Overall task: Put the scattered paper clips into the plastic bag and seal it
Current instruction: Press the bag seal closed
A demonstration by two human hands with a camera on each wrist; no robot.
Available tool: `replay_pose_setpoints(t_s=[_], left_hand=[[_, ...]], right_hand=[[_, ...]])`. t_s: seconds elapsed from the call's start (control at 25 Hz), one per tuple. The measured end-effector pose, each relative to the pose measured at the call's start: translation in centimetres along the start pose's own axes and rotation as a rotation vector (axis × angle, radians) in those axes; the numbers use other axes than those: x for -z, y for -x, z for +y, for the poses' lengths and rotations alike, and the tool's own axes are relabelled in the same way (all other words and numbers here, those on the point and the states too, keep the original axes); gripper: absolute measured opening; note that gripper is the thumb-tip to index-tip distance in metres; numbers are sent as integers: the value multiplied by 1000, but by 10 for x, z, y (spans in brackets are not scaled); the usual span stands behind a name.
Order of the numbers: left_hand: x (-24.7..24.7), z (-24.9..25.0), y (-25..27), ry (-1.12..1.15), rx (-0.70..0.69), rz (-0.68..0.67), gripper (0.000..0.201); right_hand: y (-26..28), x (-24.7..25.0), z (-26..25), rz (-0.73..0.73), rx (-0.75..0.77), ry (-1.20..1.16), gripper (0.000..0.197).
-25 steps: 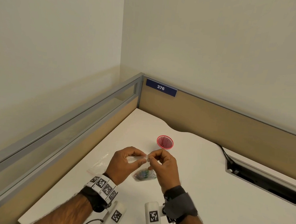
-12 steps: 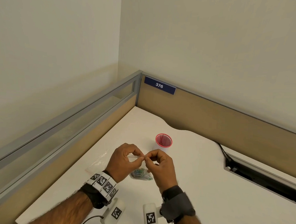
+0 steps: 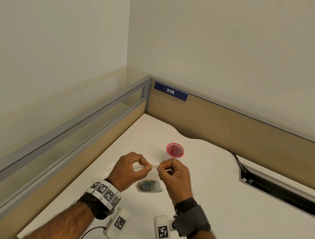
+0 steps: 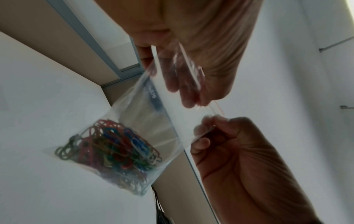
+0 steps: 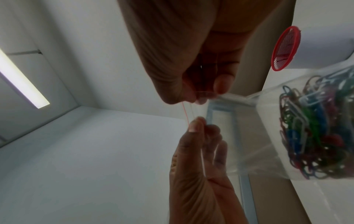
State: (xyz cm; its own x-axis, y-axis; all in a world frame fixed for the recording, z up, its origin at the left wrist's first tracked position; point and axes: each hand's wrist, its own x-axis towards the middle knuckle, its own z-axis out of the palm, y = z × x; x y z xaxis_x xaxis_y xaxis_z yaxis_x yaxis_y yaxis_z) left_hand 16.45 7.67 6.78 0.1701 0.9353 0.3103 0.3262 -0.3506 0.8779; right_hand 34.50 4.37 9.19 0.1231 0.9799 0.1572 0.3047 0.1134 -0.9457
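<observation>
A white desk point(image 3: 222, 198) fills the corner of a cubicle, walled by tan partition panels point(image 3: 227, 128) with grey metal rails. At the corner, a dark blue nameplate point(image 3: 170, 91) on the panel reads "376" in white; no other writing is legible. A recessed cable tray point(image 3: 278, 189) lies at the desk's right side, with a black cable point(image 3: 237, 161) running into it.

The left hand point(image 3: 129, 170) and the right hand point(image 3: 175, 176) are raised above the desk, close together. Each pinches the top edge of the clear plastic bag point(image 4: 145, 121) between thumb and fingertips, so both are clamped on its sealing strip, where a thin red line shows. The bag hangs below the hands, its lower part at or just above the desk; whether it touches cannot be told. Both wrists wear bands and white camera units printed with black-and-white square markers.

Behind the right hand stands a white cup with a red mesh-covered rim point(image 3: 175, 150).

The coloured paper clips point(image 4: 111, 150), red, blue, green and silver, lie bunched in the bag's bottom. Another clear bag point(image 3: 105, 171) lies flat on the desk left of the left hand.
</observation>
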Motion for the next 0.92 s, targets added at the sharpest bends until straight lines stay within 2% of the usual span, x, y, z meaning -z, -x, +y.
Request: replay_pose_setpoints(t_s=[0.44, 0.6, 0.68, 0.8, 0.92], left_hand=[[21, -13, 2, 116, 130, -5, 12], [20, -12, 3, 215, 153, 3, 27], [19, -13, 2, 250, 171, 22, 23], [17, -13, 2, 206, 157, -23, 11], [16, -10, 0, 159, 108, -44, 14]], right_hand=[[-4, 13, 6, 59, -26, -148, 8], [-3, 15, 8, 74, -46, -207, 10], [-1, 16, 8, 70, -50, -230, 10], [-2, 19, 10, 68, -73, -249, 9], [-3, 22, 15, 18, -86, -168, 6]])
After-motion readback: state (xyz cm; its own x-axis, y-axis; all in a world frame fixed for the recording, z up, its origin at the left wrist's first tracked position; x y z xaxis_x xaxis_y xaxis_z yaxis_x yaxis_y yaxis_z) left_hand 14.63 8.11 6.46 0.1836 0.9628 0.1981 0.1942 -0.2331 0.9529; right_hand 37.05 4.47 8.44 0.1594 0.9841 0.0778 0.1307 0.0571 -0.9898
